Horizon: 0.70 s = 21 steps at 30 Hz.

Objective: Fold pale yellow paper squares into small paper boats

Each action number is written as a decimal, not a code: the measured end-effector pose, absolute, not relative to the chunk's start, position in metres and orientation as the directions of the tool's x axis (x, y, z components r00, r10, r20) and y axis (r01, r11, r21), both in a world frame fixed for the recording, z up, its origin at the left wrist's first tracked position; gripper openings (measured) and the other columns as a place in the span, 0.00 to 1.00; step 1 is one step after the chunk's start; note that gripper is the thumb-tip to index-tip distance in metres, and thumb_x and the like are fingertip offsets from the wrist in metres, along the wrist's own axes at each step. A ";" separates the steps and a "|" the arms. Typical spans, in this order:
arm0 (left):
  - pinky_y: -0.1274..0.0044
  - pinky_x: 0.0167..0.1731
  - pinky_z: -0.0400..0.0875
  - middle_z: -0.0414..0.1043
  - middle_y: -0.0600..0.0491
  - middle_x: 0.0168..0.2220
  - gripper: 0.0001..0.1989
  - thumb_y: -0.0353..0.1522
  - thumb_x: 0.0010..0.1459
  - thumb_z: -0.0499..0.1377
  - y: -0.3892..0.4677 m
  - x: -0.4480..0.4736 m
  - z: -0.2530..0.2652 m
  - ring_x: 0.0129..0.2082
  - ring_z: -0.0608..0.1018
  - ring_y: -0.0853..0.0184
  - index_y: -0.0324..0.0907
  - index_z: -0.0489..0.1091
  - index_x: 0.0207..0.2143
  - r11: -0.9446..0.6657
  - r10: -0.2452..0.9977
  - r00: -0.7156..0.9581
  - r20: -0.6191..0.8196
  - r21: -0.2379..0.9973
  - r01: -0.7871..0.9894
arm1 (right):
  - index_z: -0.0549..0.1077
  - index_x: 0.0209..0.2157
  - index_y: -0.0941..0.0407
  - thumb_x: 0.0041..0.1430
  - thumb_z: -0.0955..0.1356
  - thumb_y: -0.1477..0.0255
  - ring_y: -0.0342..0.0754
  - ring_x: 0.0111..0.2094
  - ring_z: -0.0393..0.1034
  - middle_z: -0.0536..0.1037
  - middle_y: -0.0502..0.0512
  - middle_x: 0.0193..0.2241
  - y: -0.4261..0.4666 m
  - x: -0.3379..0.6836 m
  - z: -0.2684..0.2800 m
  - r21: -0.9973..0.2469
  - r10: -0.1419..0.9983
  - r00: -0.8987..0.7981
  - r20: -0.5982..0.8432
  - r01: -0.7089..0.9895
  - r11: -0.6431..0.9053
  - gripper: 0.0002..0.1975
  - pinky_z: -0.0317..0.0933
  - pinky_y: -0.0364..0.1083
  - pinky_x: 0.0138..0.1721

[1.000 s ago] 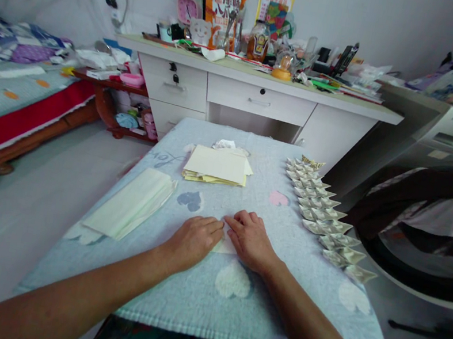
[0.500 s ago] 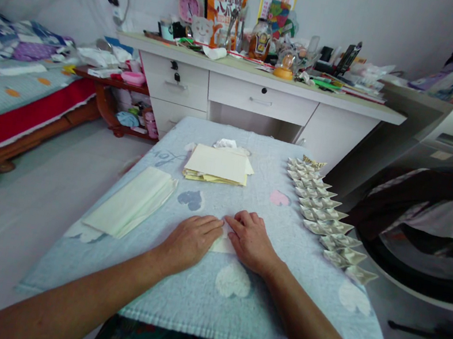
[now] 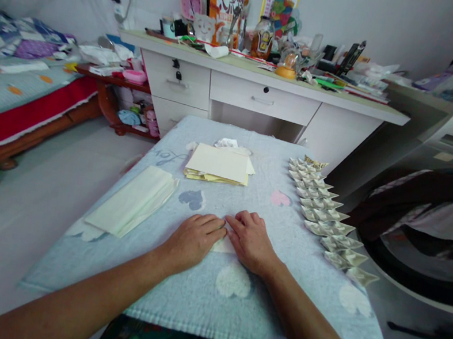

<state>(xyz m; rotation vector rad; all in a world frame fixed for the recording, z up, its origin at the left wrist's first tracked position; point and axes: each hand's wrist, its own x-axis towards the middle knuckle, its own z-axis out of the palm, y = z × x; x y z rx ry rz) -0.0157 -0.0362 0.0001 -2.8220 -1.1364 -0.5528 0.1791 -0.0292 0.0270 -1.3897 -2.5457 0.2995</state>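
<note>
on the table (image 3: 168, 302), the paper (image 3: 223, 245) lies under your left hand (image 3: 193, 239) and right hand (image 3: 252, 243), both touching it, neither clearly nearer; its long axis is mostly covered. your fingers (image 3: 245, 218) lie close together; whether they pinch, i cannot tell. beyond, the jar (image 3: 262, 40) holds something amber-brown.

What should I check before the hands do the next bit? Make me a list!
1. Left hand at the small paper: ok, its fingers are at the paper's left side.
2. Right hand there too: ok, it is at the right side.
3. Small paper folded neatly: cannot tell, the hands cover much of it.
4. Paper stack out of the way: ok, it lies beyond both hands.
5. Pale sheets apart from the left hand: ok, they lie off to its left.
6. Folded paper shapes safe from bumps: ok, neither hand touches them.
</note>
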 end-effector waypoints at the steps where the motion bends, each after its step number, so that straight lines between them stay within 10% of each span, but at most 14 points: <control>1: 0.68 0.45 0.68 0.73 0.49 0.47 0.11 0.29 0.62 0.53 -0.036 -0.016 0.000 0.47 0.72 0.62 0.42 0.71 0.45 -0.726 0.665 0.662 0.345 0.092 0.682 | 0.67 0.54 0.51 0.64 0.62 0.68 0.51 0.43 0.57 0.68 0.57 0.44 -0.029 0.179 0.027 -0.282 0.847 -0.523 0.097 0.801 0.528 0.17 0.51 0.49 0.44; 21: 0.66 0.47 0.67 0.70 0.51 0.55 0.14 0.28 0.62 0.53 -0.035 -0.016 -0.003 0.51 0.70 0.61 0.44 0.69 0.49 -0.705 0.700 0.646 0.305 0.145 0.695 | 0.69 0.54 0.55 0.59 0.64 0.76 0.53 0.47 0.57 0.69 0.59 0.49 -0.033 0.191 0.024 -0.359 0.787 -0.594 0.165 0.707 0.609 0.20 0.54 0.54 0.49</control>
